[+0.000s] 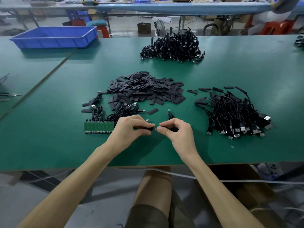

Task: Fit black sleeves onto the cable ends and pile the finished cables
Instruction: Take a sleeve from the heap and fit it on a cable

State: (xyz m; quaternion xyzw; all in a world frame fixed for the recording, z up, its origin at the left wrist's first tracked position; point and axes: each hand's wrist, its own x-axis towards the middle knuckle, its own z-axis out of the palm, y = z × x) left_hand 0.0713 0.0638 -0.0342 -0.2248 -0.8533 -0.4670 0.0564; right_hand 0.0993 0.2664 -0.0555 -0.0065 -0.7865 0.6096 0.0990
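Note:
My left hand (131, 129) pinches a black sleeve (148, 128) with a cable end showing at its right tip. My right hand (174, 130) pinches the same piece from the right, finger and thumb closed, with the black cable (170, 115) trailing behind it. A heap of flat black sleeves (144, 89) lies in the middle of the green table (49, 145). A few loose cables (118, 111) rest left of my hands. A pile of cables with sleeves (235, 112) is at the right.
A green circuit-board strip (98, 127) lies just left of my left hand. Another cable pile (172, 46) sits at the far middle. A blue plastic tray (54, 36) stands at the back left. The table's front edge is close below my wrists.

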